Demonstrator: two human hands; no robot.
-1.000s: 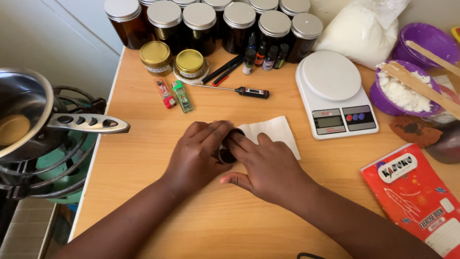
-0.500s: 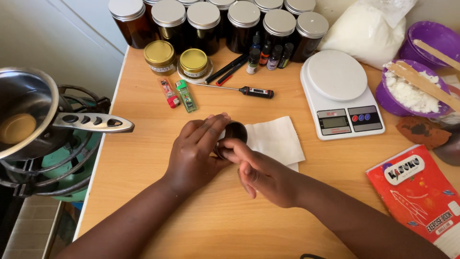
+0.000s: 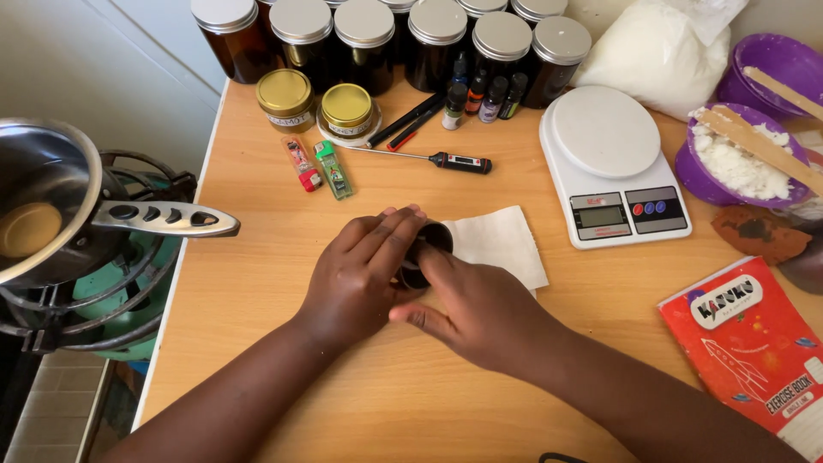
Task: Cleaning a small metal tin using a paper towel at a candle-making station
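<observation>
Both my hands close around a small dark round jar [image 3: 426, 249] at the middle of the wooden table [image 3: 257, 257]. My left hand [image 3: 360, 274] wraps its left side, fingers curled over the rim. My right hand [image 3: 476, 313] presses against the jar from the right and front. The jar lies tilted, its dark opening facing away from me. A white paper tissue [image 3: 501, 244] lies flat just right of the jar, partly under my right hand.
Dark amber jars with silver lids [image 3: 369, 34] line the back. Two gold-lidded tins [image 3: 347, 107], two lighters [image 3: 317, 167], a probe thermometer [image 3: 446, 161], a white scale [image 3: 609, 163], purple bowls of white flakes [image 3: 737, 163], a red exercise book [image 3: 754, 343]. A steel saucepan [image 3: 51, 214] sits on a burner at left.
My hands shifted slightly on the jar; the right hand slid down and to the right, uncovering more of the jar's dark rim and the tissue.
</observation>
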